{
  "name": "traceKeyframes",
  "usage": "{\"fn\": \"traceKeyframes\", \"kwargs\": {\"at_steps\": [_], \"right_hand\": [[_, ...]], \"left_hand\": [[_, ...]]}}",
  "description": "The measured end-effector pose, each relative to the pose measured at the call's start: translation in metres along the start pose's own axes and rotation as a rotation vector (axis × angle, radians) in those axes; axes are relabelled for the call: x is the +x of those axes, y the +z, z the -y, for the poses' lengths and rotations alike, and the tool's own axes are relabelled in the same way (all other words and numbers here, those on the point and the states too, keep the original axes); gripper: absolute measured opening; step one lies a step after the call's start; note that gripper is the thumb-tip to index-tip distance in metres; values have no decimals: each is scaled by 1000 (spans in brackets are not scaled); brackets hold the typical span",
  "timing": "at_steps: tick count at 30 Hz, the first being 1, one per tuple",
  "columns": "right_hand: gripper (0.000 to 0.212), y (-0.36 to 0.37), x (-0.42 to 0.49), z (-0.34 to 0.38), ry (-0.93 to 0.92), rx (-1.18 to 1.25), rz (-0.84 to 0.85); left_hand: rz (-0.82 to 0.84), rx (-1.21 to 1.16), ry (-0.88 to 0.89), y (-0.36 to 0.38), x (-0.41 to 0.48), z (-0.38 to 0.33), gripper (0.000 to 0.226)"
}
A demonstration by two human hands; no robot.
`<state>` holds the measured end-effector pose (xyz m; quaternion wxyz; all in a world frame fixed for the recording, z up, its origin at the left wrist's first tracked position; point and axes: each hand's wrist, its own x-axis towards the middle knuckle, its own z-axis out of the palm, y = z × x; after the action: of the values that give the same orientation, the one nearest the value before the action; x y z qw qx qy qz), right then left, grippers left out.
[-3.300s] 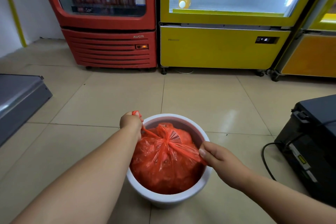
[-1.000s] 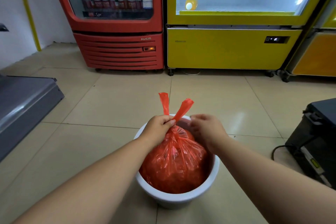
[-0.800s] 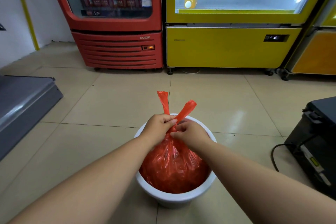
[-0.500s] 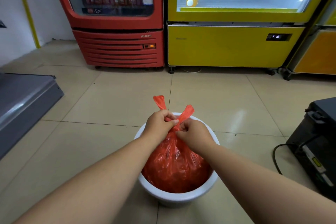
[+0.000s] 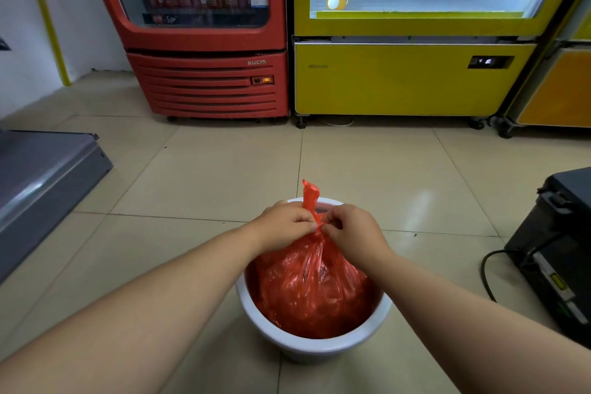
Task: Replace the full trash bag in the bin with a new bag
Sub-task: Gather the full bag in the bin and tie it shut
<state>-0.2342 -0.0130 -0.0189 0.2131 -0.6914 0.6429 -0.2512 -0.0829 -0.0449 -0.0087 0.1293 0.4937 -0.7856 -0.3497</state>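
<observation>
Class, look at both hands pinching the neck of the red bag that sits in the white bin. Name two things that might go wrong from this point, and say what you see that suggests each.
1. The red bag is thin, stretched plastic bulging full; the tight pinch by the left hand and right hand could tear its neck.
2. It fills the white bin snugly, so lifting may drag the bin up or tip it.
</observation>
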Motion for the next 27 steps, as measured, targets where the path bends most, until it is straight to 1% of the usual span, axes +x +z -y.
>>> {"fn": "traceKeyframes", "kwargs": {"at_steps": [1,2,4,6,8,10,12,14,16,19,21,23,25,27], "right_hand": [[4,1,-2,0,5,12,-29],[7,1,-3,0,10,23,-67],[16,2,-8,-1,-26,-2,-106],[12,3,-13,-1,-98,-36,-90],[5,4,-17,-2,-150,-59,-88],[16,5,-19,-1,-176,-92,-90],[23,7,-17,1,-149,-98,-94],[21,8,-15,2,-98,-90,-93],[24,8,-14,2,-60,-80,-96],[24,9,-15,2,-41,-73,-87],[20,9,-16,2,-59,-96,-66],[22,10,-18,2,-83,-149,-27],[24,10,-21,-1,-91,-194,16],[22,8,-25,-4,-84,-235,63]], "left_hand": [[30,-174,-82,0,-1,-3,24],[49,-320,-159,0,-2,-6,24],[48,-486,-252,0,-4,-9,21],[25,-558,-280,1,-6,-13,18],[18,-615,-296,2,-6,-15,21],[19,-621,-300,2,-7,-16,21],[33,-604,-285,2,-6,-15,23],[42,-584,-269,0,-7,-12,26],[54,-507,-228,-4,-7,-8,28],[44,-332,-162,-11,-7,2,17],[-12,-272,-132,-12,-5,6,17],[-70,-137,-100,-11,-2,8,18],[-112,53,-78,-10,1,10,19],[-138,201,-71,-10,2,12,20]]}}
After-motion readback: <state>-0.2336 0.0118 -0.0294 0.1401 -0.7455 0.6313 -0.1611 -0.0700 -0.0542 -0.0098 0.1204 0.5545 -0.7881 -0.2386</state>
